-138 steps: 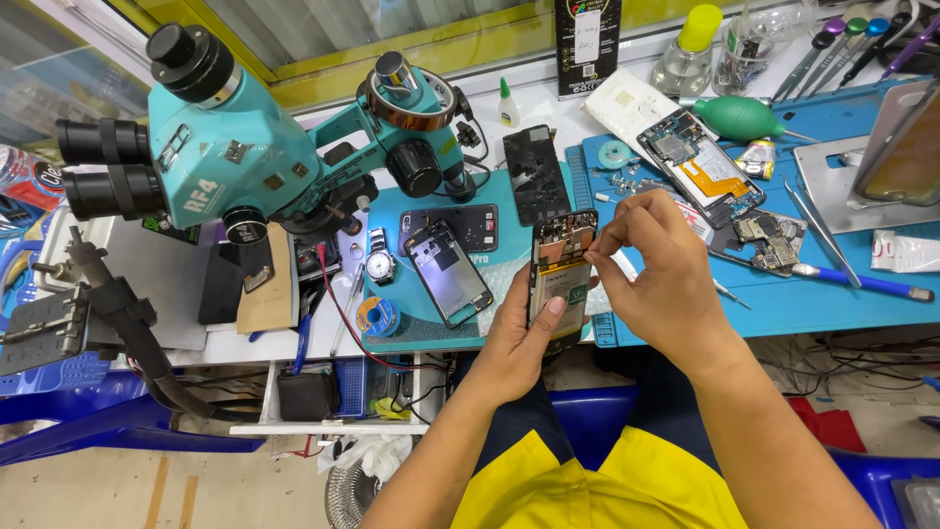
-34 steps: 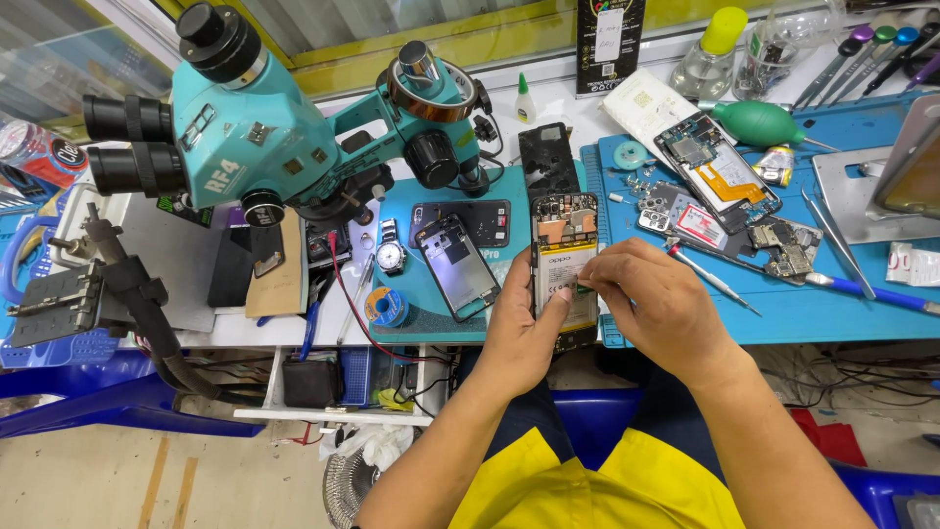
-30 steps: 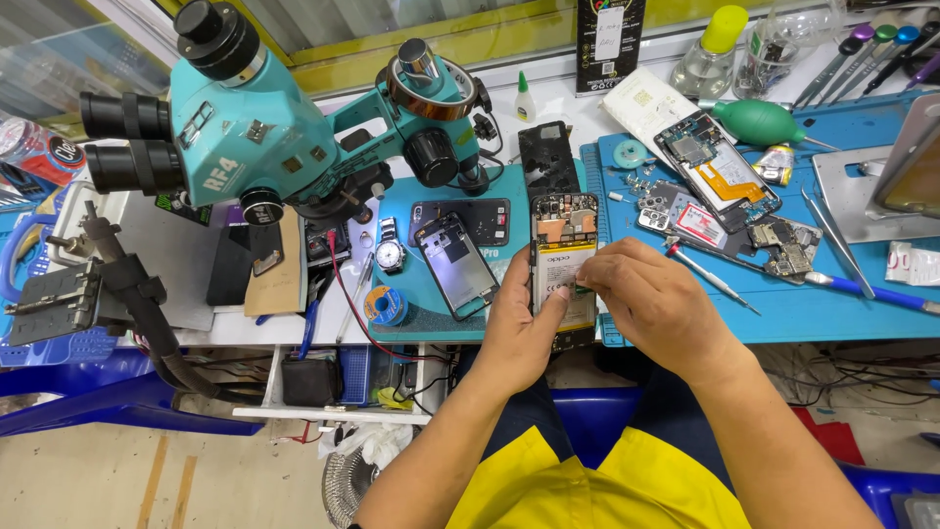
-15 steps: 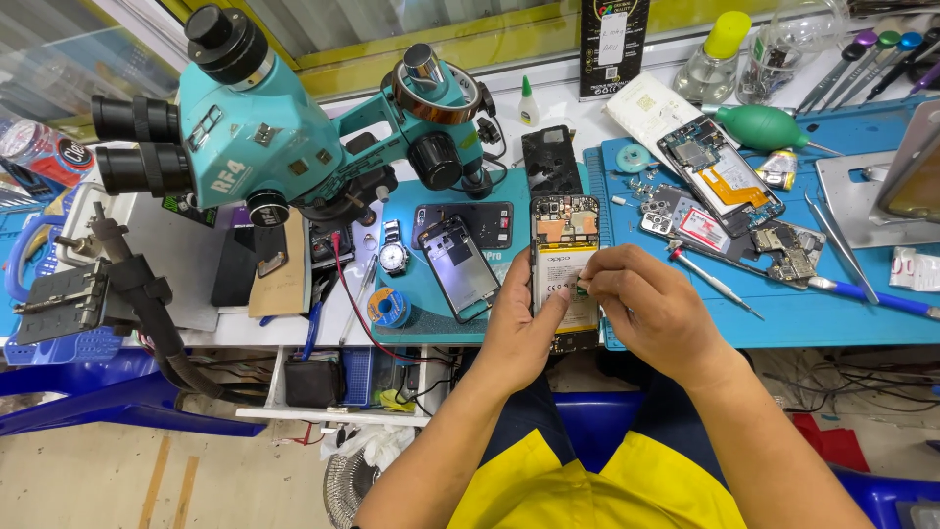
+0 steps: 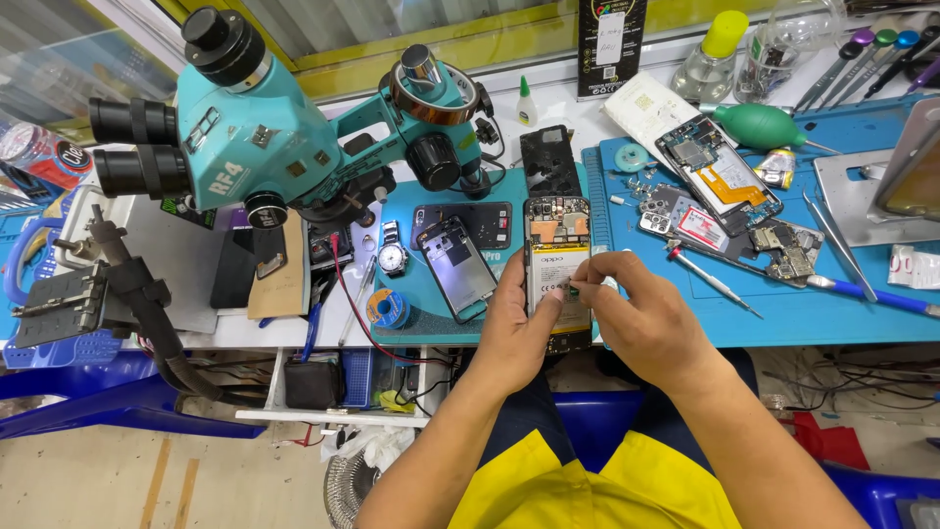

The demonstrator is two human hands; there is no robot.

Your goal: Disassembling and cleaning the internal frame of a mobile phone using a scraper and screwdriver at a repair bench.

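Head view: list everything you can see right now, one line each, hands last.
Opened phone: one, back off, battery showing, in both hands.
Microscope: one, teal, bench left.
Second phone: one, dark, on the teal mat.
Wristwatch: one, silver, left of the second phone.
Solder spool: one, blue, teal mat's front edge.
Stripped phone: one, orange inside, on blue mat.
Air blower: one, green, bench rear.
Screwdriver: one, red tip, blue mat.
Left hand: holds the opened phone.
Right hand: fingertips pinch at the battery.
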